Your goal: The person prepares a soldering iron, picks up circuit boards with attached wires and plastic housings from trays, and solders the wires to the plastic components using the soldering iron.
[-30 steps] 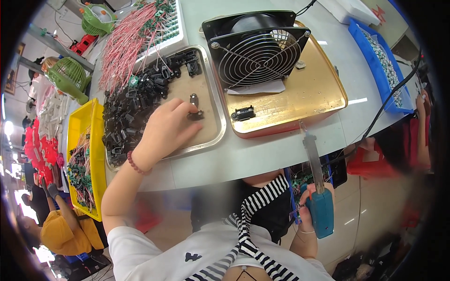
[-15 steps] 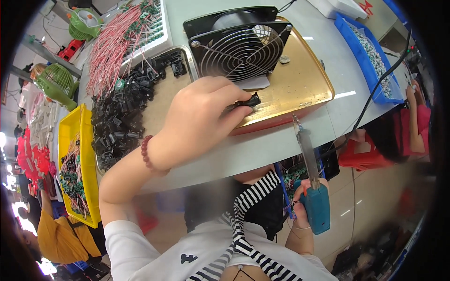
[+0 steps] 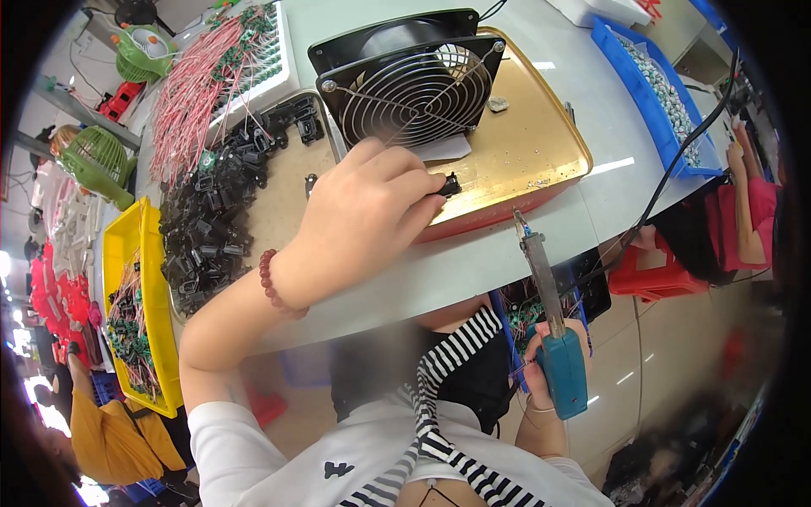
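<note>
With thumb and fingers, my left hand pinches a small black plastic part against the top of an upturned gold tin, close to its near edge. My right hand is wrapped round the teal handle of a soldering gun, off the table's front edge. The iron's metal tip points up toward the tin's near side, apart from it. A black fan with a wire guard stands on the tin, just beyond my left hand.
Left of the tin, a tray holds many black plastic parts. Behind it is a white foam box with red-wired green boards. A yellow bin stands at left, a blue bin at right. A black cable crosses the right side.
The view has shifted slightly, so the tin and fan sit a little further left. My left hand still pinches the part; the soldering gun stays in my right hand.
</note>
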Available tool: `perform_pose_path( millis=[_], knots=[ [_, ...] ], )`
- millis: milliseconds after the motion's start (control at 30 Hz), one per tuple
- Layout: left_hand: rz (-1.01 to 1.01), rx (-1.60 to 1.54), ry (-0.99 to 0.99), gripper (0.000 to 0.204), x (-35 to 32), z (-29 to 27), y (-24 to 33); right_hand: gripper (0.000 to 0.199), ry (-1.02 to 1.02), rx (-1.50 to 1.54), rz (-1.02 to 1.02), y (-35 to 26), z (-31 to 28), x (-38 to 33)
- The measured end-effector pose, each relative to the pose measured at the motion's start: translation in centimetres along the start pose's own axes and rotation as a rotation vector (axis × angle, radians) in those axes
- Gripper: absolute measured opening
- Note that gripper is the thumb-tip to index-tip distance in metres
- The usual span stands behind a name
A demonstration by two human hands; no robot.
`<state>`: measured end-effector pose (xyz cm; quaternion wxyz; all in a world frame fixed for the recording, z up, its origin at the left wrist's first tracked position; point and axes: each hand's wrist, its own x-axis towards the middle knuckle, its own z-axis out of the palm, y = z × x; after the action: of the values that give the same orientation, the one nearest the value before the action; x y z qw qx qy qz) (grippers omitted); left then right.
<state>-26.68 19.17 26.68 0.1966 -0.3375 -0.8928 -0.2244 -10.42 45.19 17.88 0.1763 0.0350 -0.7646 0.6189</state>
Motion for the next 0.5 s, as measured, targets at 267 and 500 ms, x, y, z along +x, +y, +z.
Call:
perform_pose_path(
  millis=[267, 500],
  knots=[
    [0.051, 0.029, -0.013, 0.028, -0.9, -1.5, 0.6, 0.039, -0.027, -0.027, 0.042, -0.1, 0.1, -0.1],
    [-0.183, 0.116, 0.253, 0.008, -1.6, -7.0, -7.0, 0.043, 0.048, -0.046, 0.028, -0.1, -0.1, -0.4]
  ],
)
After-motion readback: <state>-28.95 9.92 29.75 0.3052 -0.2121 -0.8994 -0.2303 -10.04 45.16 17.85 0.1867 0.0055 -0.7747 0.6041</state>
